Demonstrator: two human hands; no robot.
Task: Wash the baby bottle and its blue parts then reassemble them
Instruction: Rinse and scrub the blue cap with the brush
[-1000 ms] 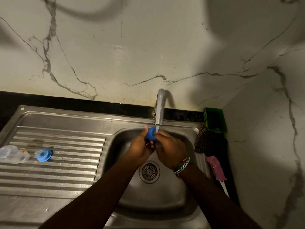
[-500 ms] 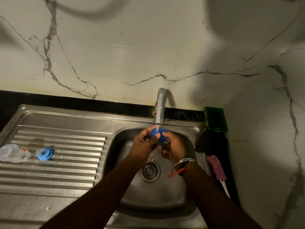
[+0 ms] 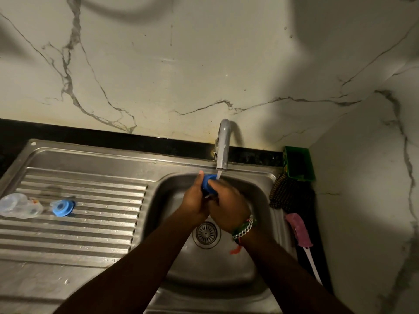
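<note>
You hold a blue bottle part (image 3: 207, 181) under the tap (image 3: 222, 150), above the sink (image 3: 256, 264); it looks round and ring-like, its opening turned up towards the spout, though its long axis is unclear. Your left hand (image 3: 195, 206) and right hand (image 3: 229, 210) both curl their fingers around it. A second blue part (image 3: 61, 207) lies flat on the drainboard (image 3: 90, 234), just beside the clear bottle (image 3: 18, 206), which lies on its side.

The wall (image 3: 204, 64) is white marble with grey veins. The steel sink (image 3: 90, 159) is ribbed on its drainboard. The ring (image 3: 61, 207) and held cap (image 3: 207, 181) are blue, the box (image 3: 299, 164) green, the brush handle (image 3: 299, 230) pink.
</note>
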